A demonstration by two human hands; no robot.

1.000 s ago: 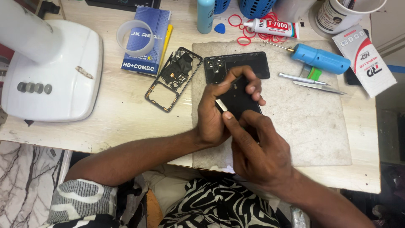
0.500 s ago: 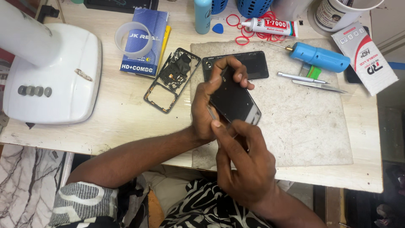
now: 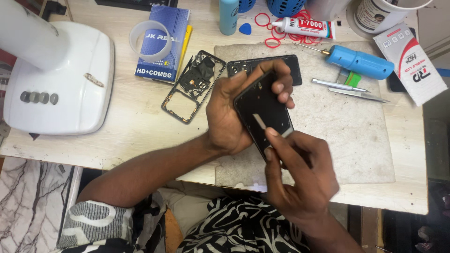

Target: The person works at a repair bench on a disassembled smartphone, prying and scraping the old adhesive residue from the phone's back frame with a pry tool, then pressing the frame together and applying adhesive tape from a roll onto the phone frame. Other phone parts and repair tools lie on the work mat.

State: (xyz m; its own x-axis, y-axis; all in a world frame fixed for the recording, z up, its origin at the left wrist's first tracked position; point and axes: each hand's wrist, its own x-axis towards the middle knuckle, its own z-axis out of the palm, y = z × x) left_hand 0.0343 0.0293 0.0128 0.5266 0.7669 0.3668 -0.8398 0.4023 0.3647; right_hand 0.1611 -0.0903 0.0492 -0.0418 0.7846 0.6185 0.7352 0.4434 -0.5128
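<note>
- Right hand [image 3: 300, 175]: nearest the camera, low in the frame over the near edge of the mat. Fingers curled, the thumb and forefinger pressed to the near end of the phone panel; grip is partial, fingertips only.
- Phone panel [image 3: 263, 112]: flat, dark and rectangular, tilted with its far end raised, held above the mat between both hands. A pale strip shows on its face.
- Left hand [image 3: 232, 119]: just beyond, wrapped around the left side of the phone panel, fingers closed over its far edge and thumb along the side. A firm hold.
- Grey work mat [image 3: 347, 131]: worn, rectangular, lying on the pale wooden table [image 3: 126, 136] beneath both hands.
- Phone frame [image 3: 192, 86]: black and hollow, lying on the table just left of the mat, apart from the hands.
- Second dark phone part [image 3: 293, 63]: flat on the far edge of the mat, partly hidden behind the left fingers.
- Tweezers [image 3: 358, 93] and a thin metal tool [image 3: 337, 85]: side by side on the mat, right of the hands.
- Blue powered screwdriver [image 3: 358, 61]: on the mat's far right corner.
- White and red box [image 3: 410, 63]: at the right edge of the table.
- White lamp base [image 3: 61, 79]: broad, with a row of grey buttons, far left.
- Blue booklet-like pack [image 3: 161, 42] with a ring of clear tape [image 3: 149, 40]: on the far left-centre.
- Glue tube [image 3: 304, 27] among red rubber bands [image 3: 267, 26]: at the far edge.
</note>
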